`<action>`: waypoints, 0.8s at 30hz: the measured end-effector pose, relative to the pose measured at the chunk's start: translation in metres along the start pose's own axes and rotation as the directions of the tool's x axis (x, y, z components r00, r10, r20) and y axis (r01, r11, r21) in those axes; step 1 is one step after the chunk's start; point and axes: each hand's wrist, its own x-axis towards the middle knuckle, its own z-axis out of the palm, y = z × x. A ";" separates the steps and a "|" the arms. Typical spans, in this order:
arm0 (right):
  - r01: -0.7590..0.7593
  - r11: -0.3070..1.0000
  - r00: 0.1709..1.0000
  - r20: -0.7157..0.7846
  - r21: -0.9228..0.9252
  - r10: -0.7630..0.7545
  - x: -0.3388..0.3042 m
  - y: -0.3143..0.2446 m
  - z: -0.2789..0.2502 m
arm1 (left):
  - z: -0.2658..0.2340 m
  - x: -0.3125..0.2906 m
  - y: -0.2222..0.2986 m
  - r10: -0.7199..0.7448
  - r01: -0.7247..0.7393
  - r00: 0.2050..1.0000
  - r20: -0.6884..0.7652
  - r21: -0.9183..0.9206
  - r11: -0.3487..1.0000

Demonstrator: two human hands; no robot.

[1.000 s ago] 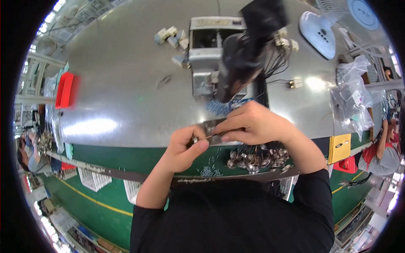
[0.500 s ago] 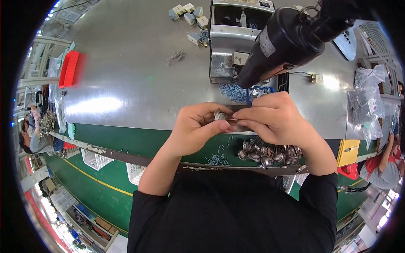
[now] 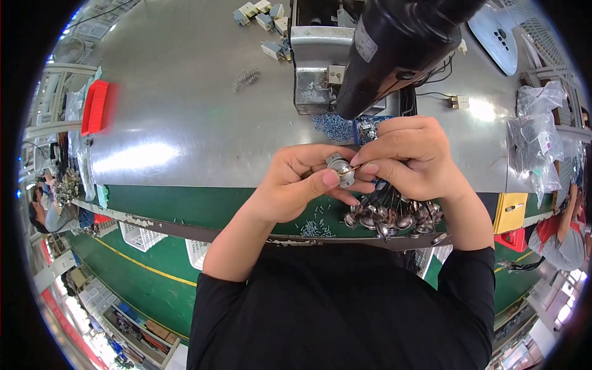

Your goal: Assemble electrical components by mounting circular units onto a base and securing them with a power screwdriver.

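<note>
A small round metal part with a mounting tab [image 3: 340,169] sits between the thumb and fingers of my left hand [image 3: 288,185], its cupped face turned upward. My right hand [image 3: 414,155] is closed in a pinch at the part's right side, on a thin reddish-brown piece, perhaps a wire or lead; its exact kind is too small to tell. Both hands meet over the bench's front edge. Just below my right hand lies a heap of similar round metal parts with dark wires [image 3: 394,216].
Beyond my hands stand a metal machine [image 3: 317,71] and a large black cylindrical device [image 3: 377,58]. Bluish screws [image 3: 333,127] lie beside a blue tray [image 3: 356,131]. Loose screws [image 3: 316,229] are on the green strip. Springs [image 3: 246,79] and a red bin [image 3: 94,106] are leftward.
The round part has turned so its cupped face shows more. My right hand has shifted slightly right and up. The whole view has moved a little, bench things appearing higher.
</note>
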 end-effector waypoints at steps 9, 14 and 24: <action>0.013 1.000 0.999 0.030 -0.015 -0.012 -0.001 -0.004 -0.001 | 0.006 -0.002 0.002 0.016 -0.016 1.000 0.008 0.026 1.000; 0.078 0.985 0.996 0.052 -0.153 -0.071 0.001 -0.014 0.002 | 0.013 0.002 0.027 -0.048 0.054 0.999 -0.025 0.464 0.884; -0.186 0.976 0.962 0.223 0.113 0.158 0.005 -0.007 -0.010 | 0.027 0.014 0.030 0.140 -0.195 0.981 0.135 0.720 0.666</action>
